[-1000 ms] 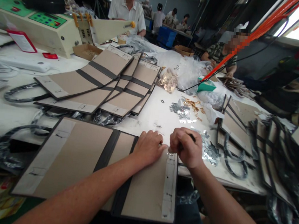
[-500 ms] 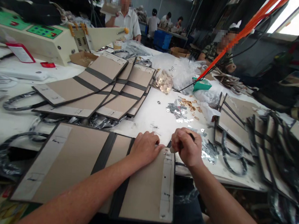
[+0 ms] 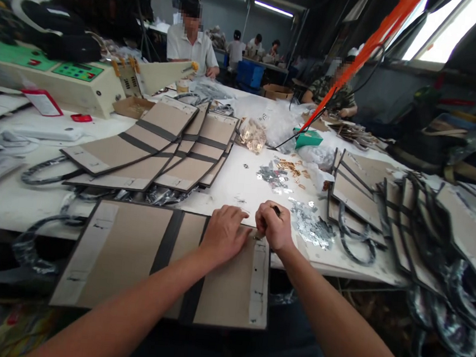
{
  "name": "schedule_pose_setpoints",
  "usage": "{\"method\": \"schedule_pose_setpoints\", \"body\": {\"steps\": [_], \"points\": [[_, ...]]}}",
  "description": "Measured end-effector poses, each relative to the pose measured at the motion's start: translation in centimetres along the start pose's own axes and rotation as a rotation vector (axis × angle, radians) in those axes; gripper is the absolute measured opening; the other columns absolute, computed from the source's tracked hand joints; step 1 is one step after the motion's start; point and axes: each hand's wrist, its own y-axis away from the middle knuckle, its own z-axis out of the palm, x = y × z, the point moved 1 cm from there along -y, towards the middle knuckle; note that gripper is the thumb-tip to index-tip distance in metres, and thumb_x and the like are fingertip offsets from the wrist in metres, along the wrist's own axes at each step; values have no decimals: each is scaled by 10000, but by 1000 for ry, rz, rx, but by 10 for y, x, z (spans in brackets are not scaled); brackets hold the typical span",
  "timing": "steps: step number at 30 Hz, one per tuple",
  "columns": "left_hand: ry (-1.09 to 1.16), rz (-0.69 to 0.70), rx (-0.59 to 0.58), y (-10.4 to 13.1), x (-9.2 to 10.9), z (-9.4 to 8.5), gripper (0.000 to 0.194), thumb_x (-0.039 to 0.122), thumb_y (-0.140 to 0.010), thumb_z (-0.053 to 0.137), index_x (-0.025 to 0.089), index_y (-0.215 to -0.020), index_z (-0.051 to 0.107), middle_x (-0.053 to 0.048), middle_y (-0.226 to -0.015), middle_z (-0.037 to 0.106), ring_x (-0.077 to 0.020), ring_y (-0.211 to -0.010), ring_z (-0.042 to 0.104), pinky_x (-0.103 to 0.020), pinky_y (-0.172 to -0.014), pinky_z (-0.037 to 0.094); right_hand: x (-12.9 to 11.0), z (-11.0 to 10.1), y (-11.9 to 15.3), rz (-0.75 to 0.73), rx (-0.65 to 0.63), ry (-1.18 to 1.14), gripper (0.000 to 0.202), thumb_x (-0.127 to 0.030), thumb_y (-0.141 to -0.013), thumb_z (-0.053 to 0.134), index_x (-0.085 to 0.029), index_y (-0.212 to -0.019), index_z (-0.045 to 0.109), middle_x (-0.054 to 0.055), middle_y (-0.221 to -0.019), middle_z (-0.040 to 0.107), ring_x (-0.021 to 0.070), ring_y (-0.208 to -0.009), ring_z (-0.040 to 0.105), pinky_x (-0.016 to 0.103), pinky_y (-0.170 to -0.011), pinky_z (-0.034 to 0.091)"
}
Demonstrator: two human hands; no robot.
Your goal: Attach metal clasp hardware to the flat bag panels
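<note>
A beige panel with dark bands (image 3: 130, 252) lies over the table's front edge, a pale strip at each end. My left hand (image 3: 225, 233) rests spread on its upper right part, palm down. My right hand (image 3: 273, 225) is wrapped round a small dark-ended tool (image 3: 276, 210) at the panel's top right corner, by the top of the right strip (image 3: 259, 281). The tool's lower end is mostly hidden by the fingers.
Similar panels (image 3: 150, 131) are piled behind to the left, more (image 3: 358, 195) to the right. Silver metal pieces (image 3: 311, 225) and gold ones (image 3: 292, 167) lie beyond my right hand. A machine (image 3: 82, 85) stands back left. Two people (image 3: 194, 39) sit across the table.
My right hand has moved slightly left and in over the panel's corner. My left hand's fingers are more spread. The whole view has shifted a little.
</note>
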Motion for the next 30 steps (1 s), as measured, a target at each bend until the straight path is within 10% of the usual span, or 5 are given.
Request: {"method": "schedule_pose_setpoints", "body": {"steps": [5, 8, 11, 20, 30], "points": [[47, 318, -340, 97, 18, -2, 1049, 732, -734, 785, 265, -1585, 389, -134, -1655, 399, -401, -1528, 320, -582, -1282, 175, -2, 2, 3, -15, 22, 5, 332, -339, -880, 590, -221, -580, 507, -45, -453, 507, 104, -399, 406, 243, -416, 297], [-99, 325, -540, 130, 22, 12, 1157, 519, -739, 851, 264, -1659, 198, -126, -1751, 150, -384, -1610, 114, -614, -1298, 61, -1, 4, 2, -21, 24, 24, 360, -353, -888, 600, -216, -567, 512, -48, -434, 493, 101, -385, 406, 240, -410, 299], [-184, 299, -573, 128, 22, 18, 1020, 293, -794, 745, 252, -1656, 202, -112, -1759, 75, -353, -1623, 19, -624, -1295, 1, -11, 2, 0, -29, 35, 38, 386, -375, -895, 606, -216, -555, 516, -41, -426, 490, 103, -376, 413, 242, -402, 308], [-141, 368, -574, 107, 21, -2, 966, 319, -764, 749, 246, -1615, 297, -145, -1750, 143, -375, -1615, 76, -625, -1288, 24, -31, -1, -5, -148, 105, -93, 379, -413, -890, 590, -241, -567, 490, -38, -446, 467, 116, -383, 410, 264, -404, 321], [-144, 353, -591, 93, 26, -14, 994, 331, -736, 781, 262, -1608, 309, -143, -1751, 142, -370, -1612, 99, -601, -1294, 26, -36, -32, 28, -24, -51, 496, 346, -403, -920, 616, -210, -633, 605, -29, -531, 562, 138, -523, 499, 268, -537, 378]]}}
